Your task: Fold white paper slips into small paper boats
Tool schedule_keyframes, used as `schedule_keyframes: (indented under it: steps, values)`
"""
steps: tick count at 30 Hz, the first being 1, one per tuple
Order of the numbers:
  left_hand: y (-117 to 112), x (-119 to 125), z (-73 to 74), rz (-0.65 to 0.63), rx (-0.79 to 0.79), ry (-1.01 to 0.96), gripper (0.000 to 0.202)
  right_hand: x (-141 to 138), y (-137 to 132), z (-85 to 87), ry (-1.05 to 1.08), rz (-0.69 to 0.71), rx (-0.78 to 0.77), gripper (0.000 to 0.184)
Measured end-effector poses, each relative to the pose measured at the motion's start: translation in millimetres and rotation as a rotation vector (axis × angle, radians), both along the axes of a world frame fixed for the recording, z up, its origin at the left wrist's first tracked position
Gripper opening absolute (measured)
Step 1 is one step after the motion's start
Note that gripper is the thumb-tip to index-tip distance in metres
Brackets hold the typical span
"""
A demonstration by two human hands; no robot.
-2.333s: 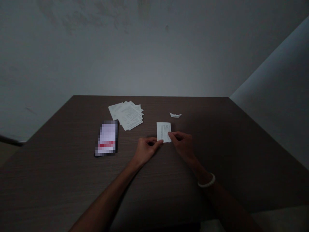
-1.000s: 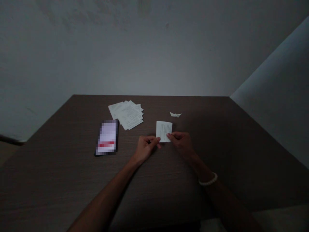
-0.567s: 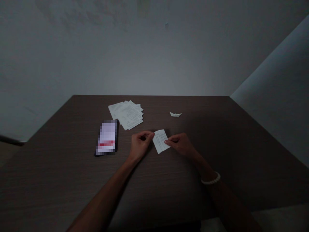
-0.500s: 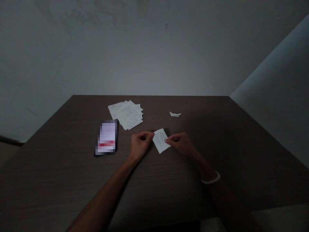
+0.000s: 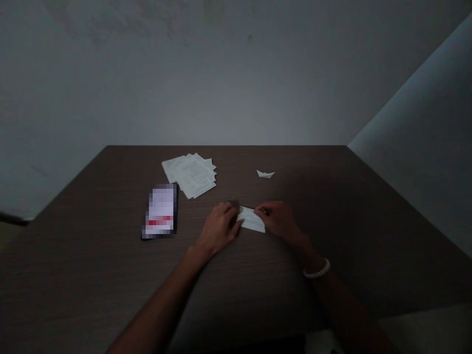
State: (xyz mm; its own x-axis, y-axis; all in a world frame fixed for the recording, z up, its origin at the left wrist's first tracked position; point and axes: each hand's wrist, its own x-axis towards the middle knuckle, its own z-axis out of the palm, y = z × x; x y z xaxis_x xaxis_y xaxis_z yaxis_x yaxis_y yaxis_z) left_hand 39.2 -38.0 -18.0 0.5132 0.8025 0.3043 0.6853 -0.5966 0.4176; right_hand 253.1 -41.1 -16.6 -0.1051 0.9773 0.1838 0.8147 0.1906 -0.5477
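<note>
A small sheet of printed white paper lies between my two hands, low over the table. My left hand holds its left edge, thumb in front and fingers curled behind. My right hand pinches its upper right part between thumb and fingers. The fingers cover both ends of the sheet. Beyond my right hand sits a little folded paper boat, apart from both hands.
A fanned pile of printed papers lies at the back left. In front of it is a phone with a blurred lit screen. The brown table meets a grey wall at its far edge.
The paper has turned from a slanted position to nearly level and now shows as a shorter strip. My left hand has moved its grip down along the left edge.
</note>
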Motion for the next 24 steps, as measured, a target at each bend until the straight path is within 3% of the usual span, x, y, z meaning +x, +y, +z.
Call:
schedule_keyframes:
  steps: [3,9,24]
  values:
    - [-1.3,0.2,2.7,-0.084,0.055,0.085,0.033,0.9,-1.0,1.7,-0.035,0.04,0.029,0.01]
    - [-2.1,-0.3,8.5,-0.051,0.065,0.219,0.039,1.4,0.9,1.0,-0.078,0.071,0.071,0.009]
    - [-0.2,-1.3,8.9,0.009,0.079,0.213,0.043,0.2,5.5,4.2,-0.276,0.227,0.134,0.018]
